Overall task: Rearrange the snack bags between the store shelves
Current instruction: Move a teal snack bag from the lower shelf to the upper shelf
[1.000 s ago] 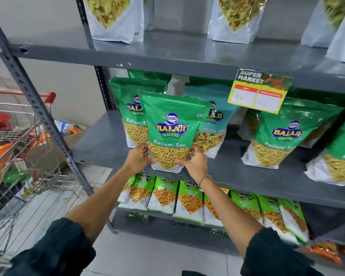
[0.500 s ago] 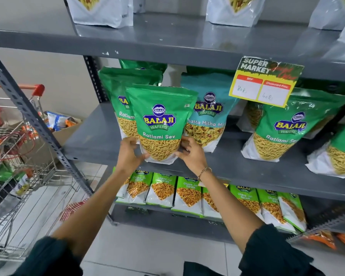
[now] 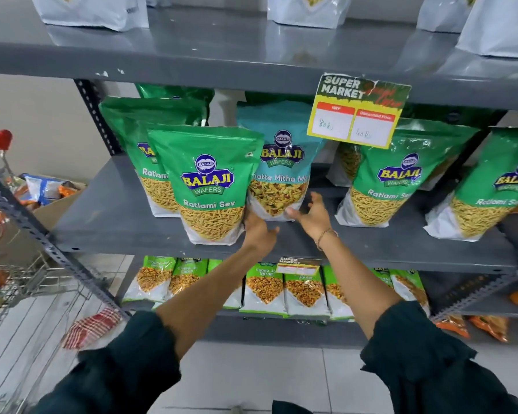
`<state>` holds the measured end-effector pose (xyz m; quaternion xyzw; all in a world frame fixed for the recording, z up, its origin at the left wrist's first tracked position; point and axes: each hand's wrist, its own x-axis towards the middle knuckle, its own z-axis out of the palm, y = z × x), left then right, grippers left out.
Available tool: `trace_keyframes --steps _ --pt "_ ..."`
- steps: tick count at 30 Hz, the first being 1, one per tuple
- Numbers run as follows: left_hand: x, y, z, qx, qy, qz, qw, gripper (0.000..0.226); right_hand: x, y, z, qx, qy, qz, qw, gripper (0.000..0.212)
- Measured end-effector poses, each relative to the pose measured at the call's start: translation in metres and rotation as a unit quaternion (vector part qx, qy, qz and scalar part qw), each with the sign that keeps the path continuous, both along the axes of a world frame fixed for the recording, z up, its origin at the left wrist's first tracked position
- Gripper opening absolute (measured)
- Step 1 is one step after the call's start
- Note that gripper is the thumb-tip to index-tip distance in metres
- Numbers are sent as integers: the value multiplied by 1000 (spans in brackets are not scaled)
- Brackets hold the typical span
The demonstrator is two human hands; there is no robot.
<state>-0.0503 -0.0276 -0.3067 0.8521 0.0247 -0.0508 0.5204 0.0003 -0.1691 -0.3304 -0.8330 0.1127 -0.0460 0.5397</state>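
A green Ratlami Sev bag stands upright at the front of the grey middle shelf, with no hand holding it. A second green bag stands behind it on the left. Just right of them stands a teal Khatta Mitha Mix bag. My left hand is at the teal bag's lower left corner, thumb apart, fingertips partly hidden between the two bags. My right hand is at its lower right corner, fingers spread, with nothing gripped.
More green Ratlami Sev bags stand further right under a yellow price tag. White bags sit on the top shelf, small green packs on the shelf below. A shopping cart stands at the left.
Both hands have let go of the front green bag, which now stands on the shelf, and have moved right to the base of the teal bag. My view has shifted closer.
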Motion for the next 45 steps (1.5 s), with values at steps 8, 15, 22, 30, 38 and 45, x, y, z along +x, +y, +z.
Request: trace_keyframes --steps 8,15,22,30,38,45 --pt "36 -1 -10 -52 36 78 995 52 10 3 -1 8 -11 -39 999 68" --pt "47 -4 -22 -105 20 73 992 52 0 -9 -10 2 -37 -40 998 54" --pt "33 1 -27 -20 7 -55 998 50 -48 -26 -19 27 -70 -40 996 52" --pt "5 1 -27 9 0 -100 995 50 -104 -52 -16 80 -86 -32 993 46" --pt "-68 -12 -19 -72 -2 -145 987 33 -176 -74 -5 105 -94 -18 990 43" --pt "-125 -7 12 -71 -69 -116 988 35 -221 -79 35 123 -134 31 983 44"
